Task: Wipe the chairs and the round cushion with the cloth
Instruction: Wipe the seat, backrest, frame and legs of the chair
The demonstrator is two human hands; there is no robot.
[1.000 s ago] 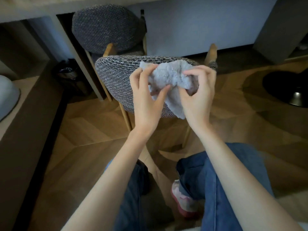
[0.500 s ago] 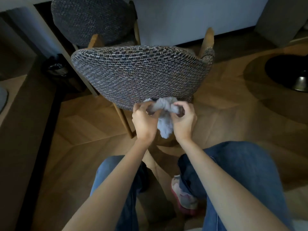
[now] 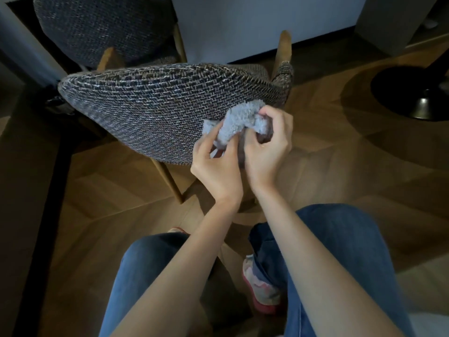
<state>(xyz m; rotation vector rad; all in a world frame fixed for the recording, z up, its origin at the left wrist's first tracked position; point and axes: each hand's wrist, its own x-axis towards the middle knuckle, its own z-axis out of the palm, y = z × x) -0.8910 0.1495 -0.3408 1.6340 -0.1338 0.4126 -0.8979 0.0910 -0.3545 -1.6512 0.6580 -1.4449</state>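
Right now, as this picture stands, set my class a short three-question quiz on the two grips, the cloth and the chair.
1. True or false: only the left grip holds the cloth.
2. Where on the near chair's woven backrest is the cloth? A) top left edge B) lower right part C) dead centre
3. Fill in: the legs at the bottom of the view wear blue ____.
Key: 1 false, the right grip holds it too; 2 B; 3 jeans.
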